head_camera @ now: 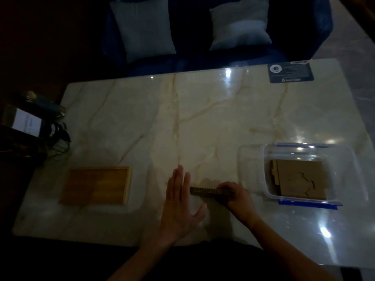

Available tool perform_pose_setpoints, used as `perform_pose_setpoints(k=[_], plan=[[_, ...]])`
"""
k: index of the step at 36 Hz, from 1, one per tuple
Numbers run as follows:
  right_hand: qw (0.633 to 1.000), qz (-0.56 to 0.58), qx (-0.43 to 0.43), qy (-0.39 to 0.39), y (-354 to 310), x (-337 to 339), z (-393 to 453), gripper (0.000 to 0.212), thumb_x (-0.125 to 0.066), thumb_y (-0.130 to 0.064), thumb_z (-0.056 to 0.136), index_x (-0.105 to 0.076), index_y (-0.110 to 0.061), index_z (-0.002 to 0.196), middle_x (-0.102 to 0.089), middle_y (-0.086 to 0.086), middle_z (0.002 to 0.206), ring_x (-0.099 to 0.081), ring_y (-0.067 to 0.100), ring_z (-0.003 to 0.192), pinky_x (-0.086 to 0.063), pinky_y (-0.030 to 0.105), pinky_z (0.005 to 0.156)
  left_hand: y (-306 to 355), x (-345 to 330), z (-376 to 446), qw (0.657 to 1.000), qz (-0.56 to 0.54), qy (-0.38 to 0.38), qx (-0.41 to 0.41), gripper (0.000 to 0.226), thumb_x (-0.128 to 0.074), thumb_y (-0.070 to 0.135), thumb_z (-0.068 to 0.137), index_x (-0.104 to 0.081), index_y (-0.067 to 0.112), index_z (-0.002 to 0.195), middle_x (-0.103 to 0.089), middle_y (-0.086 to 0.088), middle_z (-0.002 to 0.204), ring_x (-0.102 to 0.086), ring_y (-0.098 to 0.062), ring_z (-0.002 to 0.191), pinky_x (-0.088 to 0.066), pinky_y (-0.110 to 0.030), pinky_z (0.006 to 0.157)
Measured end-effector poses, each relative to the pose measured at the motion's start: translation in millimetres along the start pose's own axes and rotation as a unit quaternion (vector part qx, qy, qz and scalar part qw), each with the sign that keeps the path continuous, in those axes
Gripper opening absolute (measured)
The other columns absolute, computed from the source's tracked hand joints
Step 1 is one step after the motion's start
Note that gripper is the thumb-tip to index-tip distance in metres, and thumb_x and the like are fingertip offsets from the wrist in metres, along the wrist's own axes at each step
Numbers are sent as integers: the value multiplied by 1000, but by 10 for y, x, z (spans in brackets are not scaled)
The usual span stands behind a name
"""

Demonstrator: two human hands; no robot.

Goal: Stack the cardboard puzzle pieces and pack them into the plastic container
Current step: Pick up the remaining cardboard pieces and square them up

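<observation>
A stack of cardboard puzzle pieces [209, 192] stands on edge on the marble table [203, 118], near its front edge. My right hand [236, 198] grips the stack's right end. My left hand [180, 203] is flat with its fingers straight, and its fingertips press against the stack's left end. To the right stands the clear plastic container [265, 171] with blue clips. Brown cardboard pieces [300, 179] lie flat inside it.
An empty wooden tray [95, 185] lies at the front left. A dark card [290, 73] sits at the table's far right corner. Dark boxes and cables [30, 126] crowd the left edge. A blue sofa with two cushions [142, 27] stands behind the table.
</observation>
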State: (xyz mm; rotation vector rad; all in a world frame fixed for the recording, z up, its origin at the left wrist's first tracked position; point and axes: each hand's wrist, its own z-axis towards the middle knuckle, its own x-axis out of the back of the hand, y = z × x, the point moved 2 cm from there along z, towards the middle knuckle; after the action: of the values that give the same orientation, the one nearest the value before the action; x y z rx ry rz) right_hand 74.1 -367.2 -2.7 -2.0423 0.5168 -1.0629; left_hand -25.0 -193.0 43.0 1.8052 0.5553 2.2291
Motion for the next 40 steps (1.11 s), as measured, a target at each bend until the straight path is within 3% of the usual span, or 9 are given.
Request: perform_pose_setpoints(k=[4,7,11,14,19,25,30,36,40], plan=[[1000,10,-8,-6,15,-30,2,24,-83,-21,71,-70,-28,91,-70,-4,94,-64,16,90,-48,30,78,26,-183,-134,987,97,-110,-69,96,-55,44,80,-5,9,154,4,-12,164,-4,-29,151,-15,-47,118],[1000,-4,-19,-9,21,-58,12,25,-82,-26,71,-67,-32,91,-68,-7,95,-62,14,90,-46,28,76,11,-249,-173,970,151,-183,-50,99,-58,40,74,-8,11,154,4,-10,164,-2,-27,151,-11,-46,118],[1000,5,-20,3,32,-56,-2,29,-82,-23,71,-63,-37,87,-64,-10,91,-62,12,87,-45,25,73,108,-149,-91,979,130,-152,-35,92,-53,37,77,-11,12,155,-5,-13,164,-5,-30,151,-5,-45,120],[1000,8,-6,12,34,-54,-19,25,-82,-20,71,-68,-29,90,-66,-6,91,-63,17,88,-49,32,76,155,-111,-95,985,117,-117,-53,88,-54,30,79,-14,8,154,-14,-18,161,-13,-33,149,-10,-46,121],[1000,-9,-3,12,41,-78,-46,24,-82,-25,71,-68,-26,90,-68,-5,93,-62,18,89,-48,32,78,165,-131,-120,960,166,-221,-37,89,-62,27,64,-38,4,146,-25,-15,157,-31,-31,143,-23,-46,112],[1000,-8,-5,24,21,-69,-60,24,-81,-23,72,-69,-22,93,-69,-1,94,-64,20,89,-51,38,80,265,-96,-35,956,182,-229,-35,83,-53,34,72,-36,4,147,-26,-16,158,-29,-32,144,-25,-49,118],[999,-33,23,27,29,-79,-96,26,-71,-15,82,-70,-12,107,-71,9,101,-66,29,92,-53,43,79,692,-129,83,967,127,-177,-131,81,-49,25,77,-19,5,150,-24,-15,158,-20,-30,147,-19,-44,119],[996,-81,28,34,54,-82,-125,30,-62,-16,91,-66,-4,118,-69,16,109,-66,32,96,-54,40,82,808,-233,101,939,190,-251,-137,79,-37,28,70,-39,8,146,-32,-11,156,-28,-26,144,-29,-42,117],[992,-124,40,5,30,-100,-114,36,-56,-20,94,-62,-6,126,-68,17,119,-64,32,107,-52,40,88,836,-271,110,966,121,-196,-121,83,-40,23,74,-17,5,152,-20,-13,160,-16,-29,149,-14,-43,118]])
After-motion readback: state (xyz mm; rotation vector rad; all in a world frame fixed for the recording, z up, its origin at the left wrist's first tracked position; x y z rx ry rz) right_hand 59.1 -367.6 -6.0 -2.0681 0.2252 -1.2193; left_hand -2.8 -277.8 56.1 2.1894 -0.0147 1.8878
